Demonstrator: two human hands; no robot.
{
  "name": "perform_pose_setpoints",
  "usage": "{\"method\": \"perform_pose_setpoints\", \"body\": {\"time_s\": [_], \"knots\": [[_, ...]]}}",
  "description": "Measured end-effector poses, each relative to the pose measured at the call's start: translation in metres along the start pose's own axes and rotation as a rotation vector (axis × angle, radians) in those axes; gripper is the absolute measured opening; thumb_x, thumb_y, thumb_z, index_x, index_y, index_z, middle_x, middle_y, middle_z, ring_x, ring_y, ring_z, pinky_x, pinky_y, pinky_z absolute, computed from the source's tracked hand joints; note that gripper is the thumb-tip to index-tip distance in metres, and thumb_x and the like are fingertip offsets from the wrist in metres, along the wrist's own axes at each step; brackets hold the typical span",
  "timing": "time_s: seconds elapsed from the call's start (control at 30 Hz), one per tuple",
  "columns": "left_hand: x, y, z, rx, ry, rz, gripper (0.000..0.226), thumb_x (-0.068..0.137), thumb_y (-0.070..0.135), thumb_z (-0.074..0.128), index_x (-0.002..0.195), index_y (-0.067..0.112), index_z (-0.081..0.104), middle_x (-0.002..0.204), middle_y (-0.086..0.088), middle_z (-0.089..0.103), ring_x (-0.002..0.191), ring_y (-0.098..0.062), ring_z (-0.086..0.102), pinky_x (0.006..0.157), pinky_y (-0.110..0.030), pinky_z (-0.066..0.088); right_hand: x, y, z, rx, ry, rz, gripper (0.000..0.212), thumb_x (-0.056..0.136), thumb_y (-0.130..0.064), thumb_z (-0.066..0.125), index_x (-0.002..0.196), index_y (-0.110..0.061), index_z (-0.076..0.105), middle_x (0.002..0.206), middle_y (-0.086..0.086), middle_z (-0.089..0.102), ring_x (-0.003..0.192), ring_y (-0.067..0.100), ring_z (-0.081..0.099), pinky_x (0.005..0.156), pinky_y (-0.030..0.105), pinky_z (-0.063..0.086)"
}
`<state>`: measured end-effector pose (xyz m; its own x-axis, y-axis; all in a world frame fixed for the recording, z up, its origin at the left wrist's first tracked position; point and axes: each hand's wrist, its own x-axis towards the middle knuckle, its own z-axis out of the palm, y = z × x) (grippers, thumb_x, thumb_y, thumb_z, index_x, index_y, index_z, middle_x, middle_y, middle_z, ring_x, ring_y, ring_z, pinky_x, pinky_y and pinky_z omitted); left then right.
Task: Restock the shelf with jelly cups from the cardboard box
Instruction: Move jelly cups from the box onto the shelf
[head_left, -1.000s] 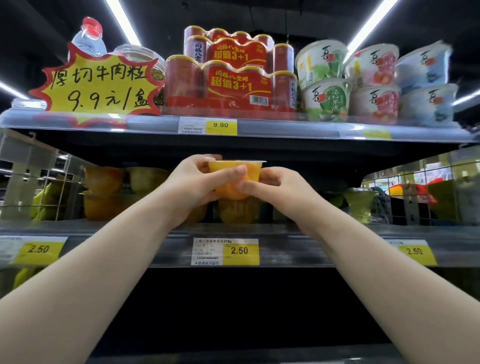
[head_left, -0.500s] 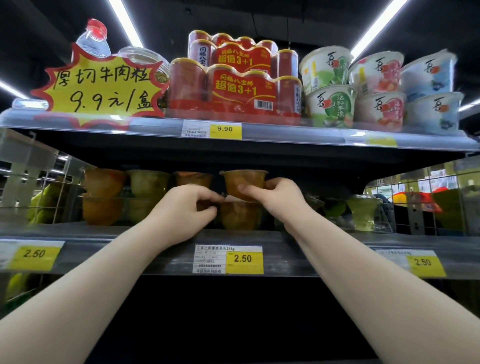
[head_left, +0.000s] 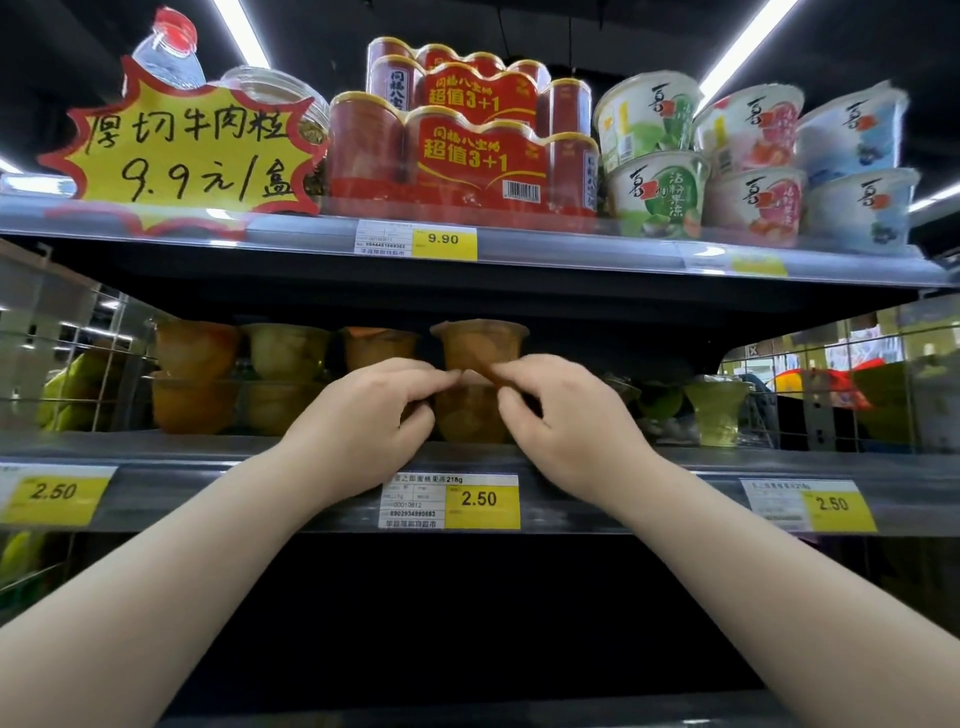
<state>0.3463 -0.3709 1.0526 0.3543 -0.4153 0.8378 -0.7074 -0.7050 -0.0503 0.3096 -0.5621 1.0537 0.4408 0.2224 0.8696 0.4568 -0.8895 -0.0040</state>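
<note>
We are at the placing step. One orange jelly cup (head_left: 478, 345) stands on top of a lower cup (head_left: 470, 418) in the centre of the frame, on the middle shelf (head_left: 675, 467), just above a 2.50 price tag (head_left: 452, 501). Our left hand (head_left: 363, 410) and right hand (head_left: 563, 421) sit either side of that stack. Their fingers are curled, and the tips meet at the foot of the top cup where it rests on the lid beneath. We cannot tell whether the fingertips pinch the foot or only touch it to steady it. The top cup looks upright and level with the stacked cups (head_left: 285, 348) left of centre, so we judge this one as good as placed.

Right of centre the shelf holds a few green cups (head_left: 717, 410), one high, with room between them and our stack. The cardboard box is not in view.

The next move, as we judge it, calls for letting go gently. Both hands then draw straight back clear of the shelf edge and go down to the box for another cup. A narrow foot on a lid is a shaky perch, so a nudge on the way out is the risk.
</note>
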Motion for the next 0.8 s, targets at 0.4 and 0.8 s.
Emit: {"method": "perform_pose_setpoints", "body": {"time_s": [0.4,0.8], "knots": [[0.018,-0.004,0.0,0.055,-0.278,-0.138,0.046,0.096,0.016,0.04,0.139,0.031,0.048,0.143,0.006,0.047,0.133,-0.012,0.04,0.112,-0.029,0.032,0.022,0.003,0.011,-0.051,-0.396,0.129,0.035,0.098,-0.029,0.03,0.099,-0.016,0.063,0.103,0.004,0.059,0.1,0.024,0.054,0.088,0.037,0.046],[0.036,-0.012,0.008,-0.123,-0.545,-0.336,0.055,0.095,0.012,0.038,0.147,0.032,0.035,0.156,0.008,0.027,0.143,-0.015,0.024,0.114,-0.025,0.017,0.041,0.004,0.019,0.056,-0.628,0.257,0.03,0.103,-0.02,0.026,0.092,-0.01,0.052,0.084,0.005,0.05,0.085,0.021,0.045,0.074,0.03,0.034]]}}
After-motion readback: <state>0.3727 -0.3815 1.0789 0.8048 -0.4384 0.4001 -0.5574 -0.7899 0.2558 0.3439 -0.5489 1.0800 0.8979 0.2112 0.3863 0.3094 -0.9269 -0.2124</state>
